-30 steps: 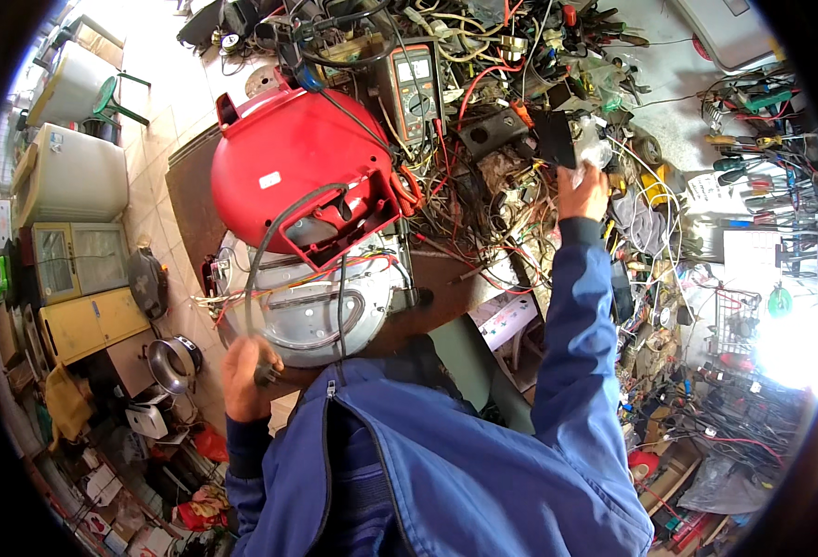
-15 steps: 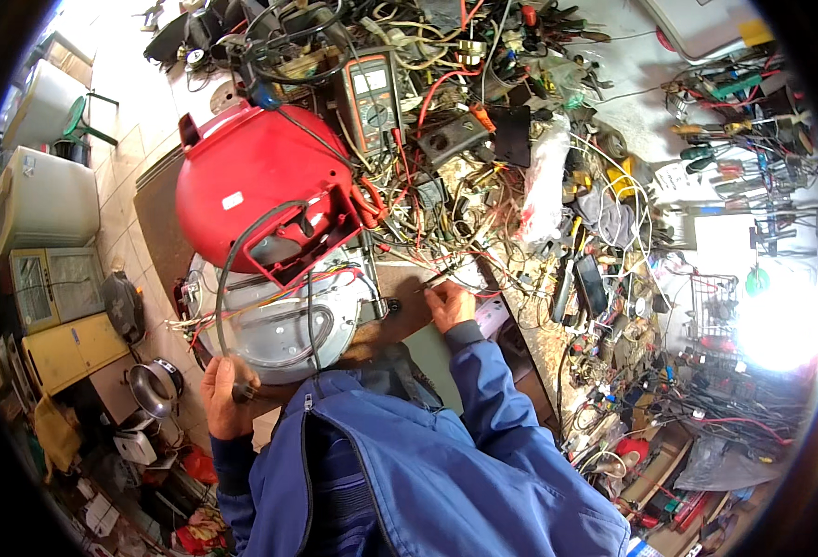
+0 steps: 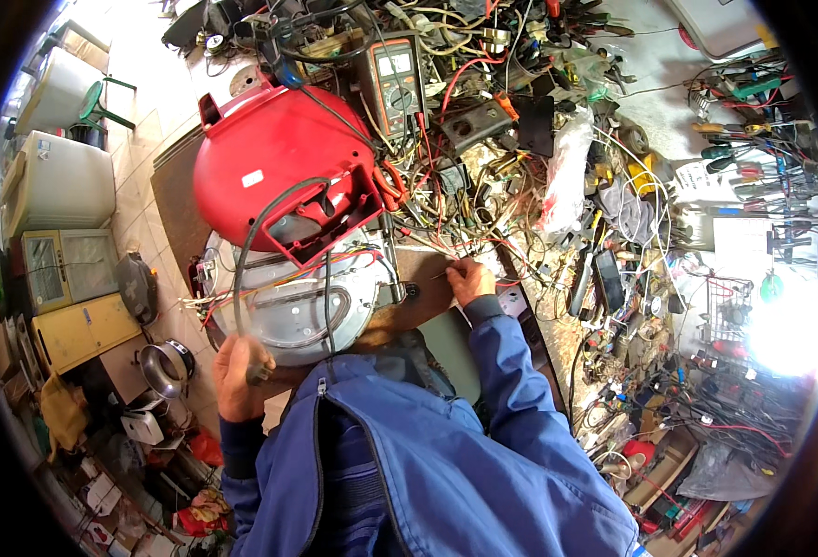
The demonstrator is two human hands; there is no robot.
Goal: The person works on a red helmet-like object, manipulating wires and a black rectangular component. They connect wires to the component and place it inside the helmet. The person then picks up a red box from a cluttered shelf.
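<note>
A red plastic housing (image 3: 251, 172) lies tipped on a grey metal appliance base (image 3: 288, 311) with coloured wires. My left hand (image 3: 240, 371) is closed on a dark cord (image 3: 259, 232) at the base's lower left, round what looks like its plug end. My right hand (image 3: 470, 283), to the right of the base, has its fingers pinched at a thin lead or probe, too small to make out surely, beside a tangle of wires (image 3: 479, 223). A multimeter (image 3: 392, 84) stands beyond the housing, with red and dark leads running from it.
Cables, parts and tools (image 3: 623, 241) crowd the bench's right side, with screwdrivers and pliers (image 3: 743, 153) along the far right and a bright lamp (image 3: 790, 334). At left stand white cabinets (image 3: 56, 176), a green stool (image 3: 103, 102) and a steel pot (image 3: 163, 367) on the tiled floor.
My right hand has moved down and left from a black panel and plastic bag at upper right to the wires beside the appliance. My left hand stays on the cord.
</note>
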